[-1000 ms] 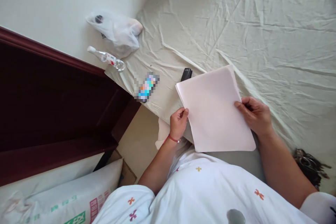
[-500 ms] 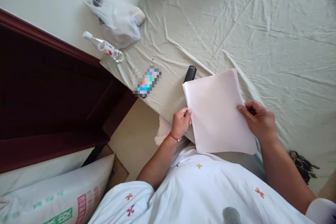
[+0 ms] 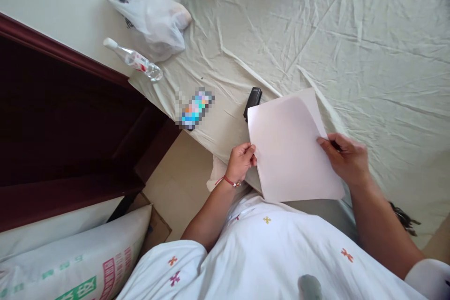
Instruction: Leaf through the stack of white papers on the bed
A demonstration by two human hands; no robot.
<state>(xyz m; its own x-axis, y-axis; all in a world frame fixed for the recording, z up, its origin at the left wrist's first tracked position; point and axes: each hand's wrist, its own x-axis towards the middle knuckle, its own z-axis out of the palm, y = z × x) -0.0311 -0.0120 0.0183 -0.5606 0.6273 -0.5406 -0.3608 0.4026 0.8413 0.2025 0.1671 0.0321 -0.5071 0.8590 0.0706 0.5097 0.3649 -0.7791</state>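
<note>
White sheets of paper [image 3: 290, 150], long axis pointing away, both hands gripping.

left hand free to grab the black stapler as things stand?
Probably not yet: the left hand is pinching the paper stack. The stapler lies uncovered just beyond the sheets, nothing between.

- sheets of white paper [image 3: 290, 150], blank, thin stack held in front of me over the bed edge
- top sheet lifting and curling at its far right corner
- stack tilted, far left corner just beside a black stapler [image 3: 252, 100]
</note>
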